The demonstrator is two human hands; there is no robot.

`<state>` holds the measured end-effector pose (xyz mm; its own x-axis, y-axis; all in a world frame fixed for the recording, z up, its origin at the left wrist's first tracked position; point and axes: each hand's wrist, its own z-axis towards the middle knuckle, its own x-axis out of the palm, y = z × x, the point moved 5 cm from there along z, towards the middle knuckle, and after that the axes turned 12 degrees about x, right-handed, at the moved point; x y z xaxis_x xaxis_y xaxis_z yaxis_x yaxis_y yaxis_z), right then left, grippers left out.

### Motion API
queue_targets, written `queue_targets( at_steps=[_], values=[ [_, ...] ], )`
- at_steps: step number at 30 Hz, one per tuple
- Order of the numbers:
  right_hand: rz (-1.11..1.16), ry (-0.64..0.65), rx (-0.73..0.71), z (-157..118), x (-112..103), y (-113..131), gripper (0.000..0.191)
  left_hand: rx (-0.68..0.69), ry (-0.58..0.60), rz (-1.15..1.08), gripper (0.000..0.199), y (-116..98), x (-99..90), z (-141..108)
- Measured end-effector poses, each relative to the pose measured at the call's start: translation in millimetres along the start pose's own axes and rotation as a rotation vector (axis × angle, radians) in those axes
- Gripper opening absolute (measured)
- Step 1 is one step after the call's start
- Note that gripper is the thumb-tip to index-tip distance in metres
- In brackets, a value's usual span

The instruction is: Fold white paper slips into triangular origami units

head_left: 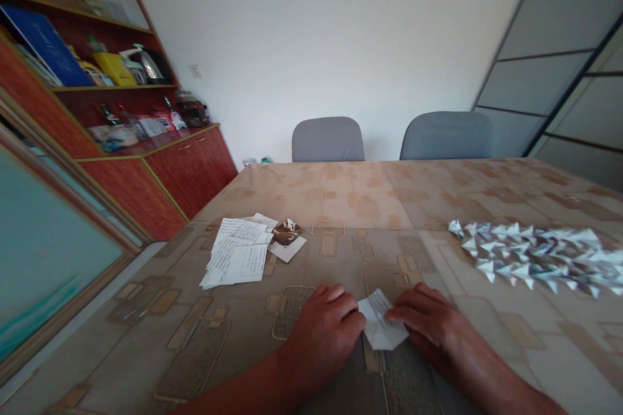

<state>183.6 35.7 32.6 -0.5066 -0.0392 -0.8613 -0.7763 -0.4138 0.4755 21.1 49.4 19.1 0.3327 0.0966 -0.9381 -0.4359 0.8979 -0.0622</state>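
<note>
At lower centre, the left hand (327,321) and right hand (433,324) are pinching opposite sides of a creased paper (384,332), fingers bunched together. I'd say they're folding; the next crease is probably calling for lined-up edges. Printed slips (238,251) are lying left of centre, pointed folded pieces (540,251) at right.

Left hand (325,323): one. Right hand (435,321): one. Handled paper (382,327): one. Paper pile (239,256): one, sheets overlapping, uncountable. Folded pieces (538,246): many, too blurred to count. Chairs (328,140): two. Worktop (233,324): one.
</note>
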Motion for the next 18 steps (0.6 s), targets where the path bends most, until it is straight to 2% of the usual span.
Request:
queue_targets(
  at_steps=[3,6,11,14,18],
  values=[
    [-0.003,0.021,0.001,0.2,3.2,-4.7,0.027,-0.027,0.033,-0.051,0.007,-2.1,-3.2,1.0],
    [-0.013,0.043,-0.006,-0.9,5.0,-6.5,0.022,-0.03,0.055,-0.085,0.011,-5.4,-4.4,0.8],
    [0.044,0.055,0.029,1.0,3.6,-6.1,0.015,-0.101,-0.007,-0.157,0.011,-4.7,-1.3,-0.1],
    [0.06,0.028,0.087,6.6,6.5,-10.1,0.017,-0.185,-0.051,-0.213,0.012,0.2,2.0,-0.4],
    [-0.009,-0.056,0.187,15.0,14.3,-19.5,0.024,-0.275,-0.045,-0.215,0.011,6.0,2.5,-1.5]
  ],
)
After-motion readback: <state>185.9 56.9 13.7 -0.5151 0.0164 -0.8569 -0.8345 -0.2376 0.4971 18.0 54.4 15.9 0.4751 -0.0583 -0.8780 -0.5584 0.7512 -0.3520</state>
